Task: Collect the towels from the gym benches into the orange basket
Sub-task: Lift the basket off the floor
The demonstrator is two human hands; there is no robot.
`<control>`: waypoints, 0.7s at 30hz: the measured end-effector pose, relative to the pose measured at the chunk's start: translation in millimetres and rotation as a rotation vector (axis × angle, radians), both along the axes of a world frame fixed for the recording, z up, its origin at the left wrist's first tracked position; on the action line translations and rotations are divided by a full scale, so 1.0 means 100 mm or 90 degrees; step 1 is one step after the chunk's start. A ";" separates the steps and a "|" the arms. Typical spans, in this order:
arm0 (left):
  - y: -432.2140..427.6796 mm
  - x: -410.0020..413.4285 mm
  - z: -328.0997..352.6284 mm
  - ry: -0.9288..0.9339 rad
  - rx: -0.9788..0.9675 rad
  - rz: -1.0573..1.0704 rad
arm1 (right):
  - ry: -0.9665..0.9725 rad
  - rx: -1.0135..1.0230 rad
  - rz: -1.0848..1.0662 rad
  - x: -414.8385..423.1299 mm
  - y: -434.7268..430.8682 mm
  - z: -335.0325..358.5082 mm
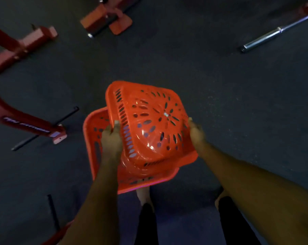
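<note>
Covering the room: dark floor (185,64), red bench frames (24,46) left, barbell (273,35) top right. Orange basket (149,124) w/ holes, bottom up, over a second basket (94,128); left hand (111,138), right hand (196,133) clamp fingers on its sides.

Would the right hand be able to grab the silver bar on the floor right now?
Probably not. The right hand is busy holding the orange basket, and the silver bar lies well beyond it on the floor.

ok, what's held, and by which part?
The orange basket, underside toward the camera: left hand grips its left wall, right hand its right wall. A second basket shows beneath it.
</note>
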State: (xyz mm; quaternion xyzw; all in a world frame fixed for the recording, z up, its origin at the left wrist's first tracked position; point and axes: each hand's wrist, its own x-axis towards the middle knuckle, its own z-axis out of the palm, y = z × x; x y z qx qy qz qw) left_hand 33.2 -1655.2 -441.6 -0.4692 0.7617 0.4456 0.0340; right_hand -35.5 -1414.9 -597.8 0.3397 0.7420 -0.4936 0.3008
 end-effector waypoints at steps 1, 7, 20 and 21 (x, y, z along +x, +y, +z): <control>-0.31 0.18 -0.08 -0.009 -0.015 0.014 | 0.017 0.056 0.044 0.08 -0.28 0.34; -1.34 1.00 -0.60 -0.188 -0.027 -0.076 | 0.150 0.438 0.171 0.79 -1.26 0.89; -1.22 1.83 -0.74 -0.154 0.309 -0.055 | 0.131 0.440 0.301 1.37 -1.33 0.87; -1.22 1.81 -0.76 -0.175 0.291 -0.064 | 0.122 0.432 0.330 1.35 -1.30 0.87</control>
